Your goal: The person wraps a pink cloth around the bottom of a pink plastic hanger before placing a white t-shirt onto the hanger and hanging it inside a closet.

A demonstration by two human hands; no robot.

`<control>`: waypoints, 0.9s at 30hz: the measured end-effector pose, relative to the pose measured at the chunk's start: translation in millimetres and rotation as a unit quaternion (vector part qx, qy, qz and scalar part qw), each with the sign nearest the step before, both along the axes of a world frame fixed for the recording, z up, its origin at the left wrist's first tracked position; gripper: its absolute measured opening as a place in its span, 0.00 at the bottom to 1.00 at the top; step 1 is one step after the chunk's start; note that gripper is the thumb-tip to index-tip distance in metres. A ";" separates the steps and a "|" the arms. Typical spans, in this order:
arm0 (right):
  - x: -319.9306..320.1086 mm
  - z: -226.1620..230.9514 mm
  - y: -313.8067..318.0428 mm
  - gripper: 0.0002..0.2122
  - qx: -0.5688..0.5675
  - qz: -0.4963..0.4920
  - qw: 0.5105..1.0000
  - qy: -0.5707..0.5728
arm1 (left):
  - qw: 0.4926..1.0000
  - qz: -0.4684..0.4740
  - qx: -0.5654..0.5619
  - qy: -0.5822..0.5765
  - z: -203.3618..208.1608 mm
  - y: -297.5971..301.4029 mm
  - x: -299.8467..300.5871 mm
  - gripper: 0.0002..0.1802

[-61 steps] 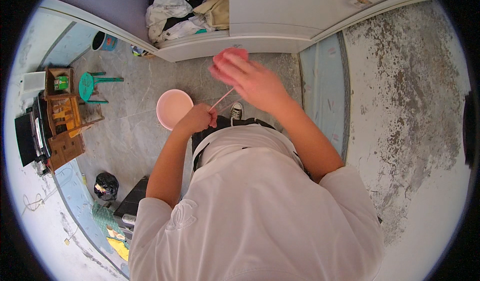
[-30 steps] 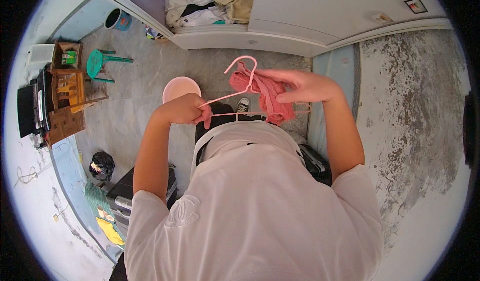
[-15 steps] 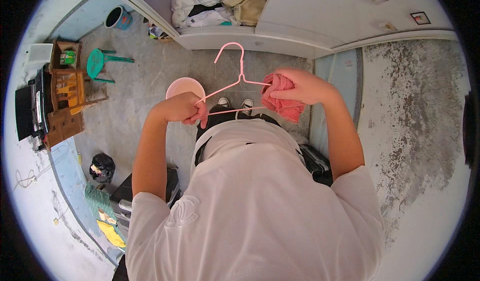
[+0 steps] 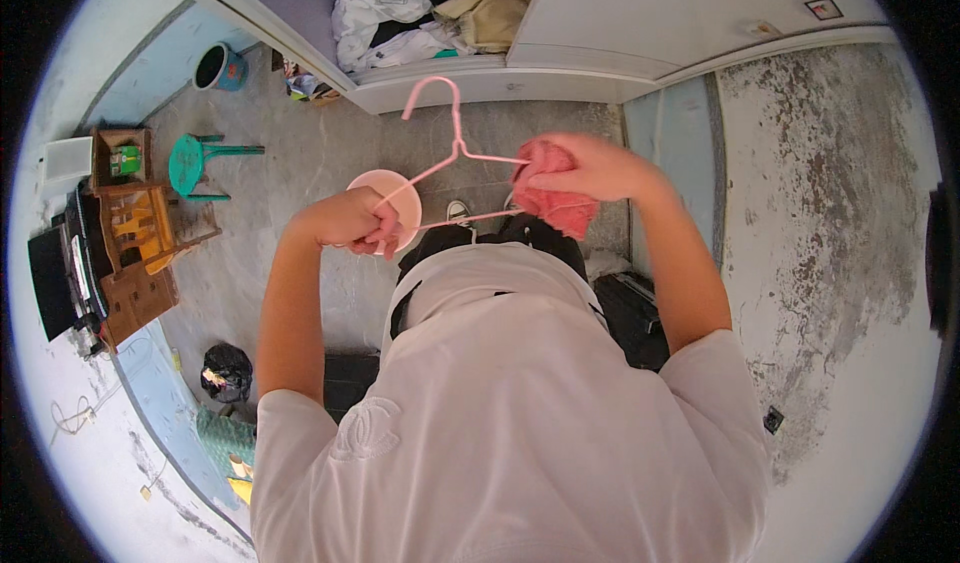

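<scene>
Pink hanger (image 4: 457, 133), 12 o'clock from ctr: thin, smooth rod, 1 open hook; prob. light, stiff w/ slight flex, maybe slippery; best held by its shoulder ends. L hand (image 4: 345, 218): fingers curled round its 8 o'clock end. R hand (image 4: 600, 168): thumb & fingers pinching a reddish cloth (image 4: 555, 208) that hides its 4 o'clock end; bunched, rough-textured, prob. soft, not fragile; can't tell if damp. Round pink basin (image 4: 375, 181) at 10 o'clock.

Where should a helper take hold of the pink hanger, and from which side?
The pink hanger is probably best gripped by its neck, below the hook, from the side away from the person's body: the hook points that way, the neck is bare, and the left hand and right hand with the cloth take up its sides.
</scene>
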State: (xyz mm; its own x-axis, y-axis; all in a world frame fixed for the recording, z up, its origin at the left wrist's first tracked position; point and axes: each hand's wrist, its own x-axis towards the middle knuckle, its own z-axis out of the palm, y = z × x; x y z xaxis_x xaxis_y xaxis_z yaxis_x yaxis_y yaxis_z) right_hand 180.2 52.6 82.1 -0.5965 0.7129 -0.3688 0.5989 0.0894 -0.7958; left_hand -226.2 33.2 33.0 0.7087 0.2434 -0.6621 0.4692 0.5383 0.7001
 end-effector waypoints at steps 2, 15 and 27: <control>13.3 1.6 -4.5 0.23 0.004 -0.082 0.994 0.075 | 1.000 0.012 -0.006 -0.014 10.1 -1.8 -10.2 0.11; 12.4 -24.4 -20.3 0.17 -0.347 -0.420 0.644 0.537 | 0.946 0.282 0.159 0.011 -18.0 -27.9 14.4 0.12; -55.6 17.5 -27.2 0.25 -0.340 -0.401 0.591 0.612 | 0.902 0.098 0.414 0.073 -45.3 -41.2 70.0 0.07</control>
State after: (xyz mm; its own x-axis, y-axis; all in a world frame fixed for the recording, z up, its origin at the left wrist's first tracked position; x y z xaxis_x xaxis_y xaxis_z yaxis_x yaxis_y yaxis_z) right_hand 124.5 25.4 99.6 -0.2848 0.8824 -0.3746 -0.8294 -0.4227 -0.3651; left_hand -156.2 -8.0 -12.3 0.5184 0.8085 -0.2786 0.5418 -0.0584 0.8385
